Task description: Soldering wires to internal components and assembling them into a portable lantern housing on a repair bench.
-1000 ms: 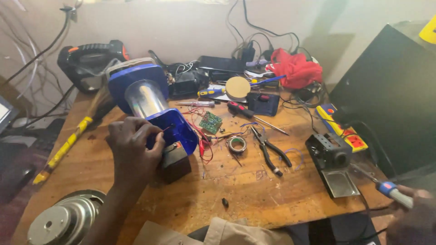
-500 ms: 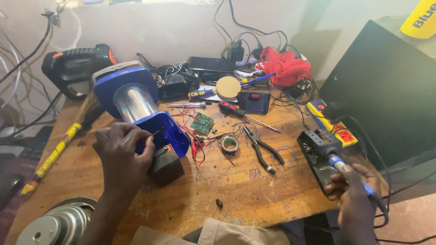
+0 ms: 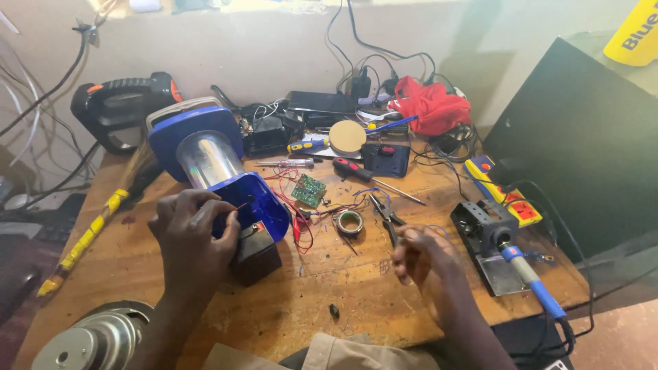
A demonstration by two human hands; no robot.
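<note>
A blue lantern with a clear silver tube lies tilted on the wooden table. Its open blue base rests on a black battery block. My left hand grips that base, thumb and forefinger pinched at a thin red wire. My right hand hovers blurred over the table, fingers curled, just below the pliers and beside a solder roll. I cannot tell if it holds anything. The blue-handled soldering iron sits in its black stand at the right.
A green circuit board, a red-black screwdriver, loose wires and a red cloth crowd the back. A black cabinet stands at the right, a power strip beside it. A black hand lamp, a yellow-taped stick and a metal disc are on the left.
My right hand brought the soldering iron up from the lower right, left it in the stand, and moved left to the table's middle. My left hand stayed on the lantern base.
</note>
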